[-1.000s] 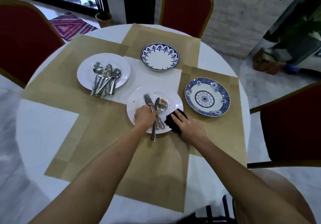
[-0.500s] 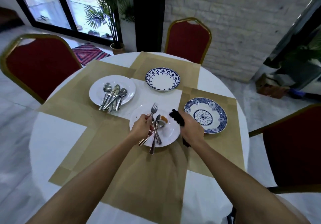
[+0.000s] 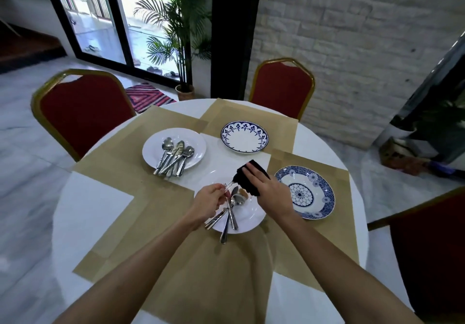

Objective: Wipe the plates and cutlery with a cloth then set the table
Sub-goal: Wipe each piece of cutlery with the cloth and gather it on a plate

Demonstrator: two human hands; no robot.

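My left hand (image 3: 210, 201) grips a steel fork (image 3: 216, 218) by its handle above the near white plate (image 3: 247, 219), tines pointing right. My right hand (image 3: 266, 189) holds a black cloth (image 3: 247, 179) folded round the fork's tines. On that plate lie a knife, a spoon (image 3: 236, 199) and an orange-brown smear. A second white plate (image 3: 196, 145) at the back left carries several pieces of cutlery (image 3: 173, 156). Two blue-patterned plates stand bare, one at the back (image 3: 244, 136) and one on the right (image 3: 305, 193).
The round white table (image 3: 93, 210) carries overlapping tan placemats (image 3: 161, 243). Red chairs with gold frames stand at the left (image 3: 83, 109), at the back (image 3: 283, 87) and at the right (image 3: 432, 253). A potted palm (image 3: 185, 92) stands by the glass door.
My left hand lifted the fork off the near plate. My right hand raised the black cloth from the plate's edge and closed it over the tines. The view tilted upward.
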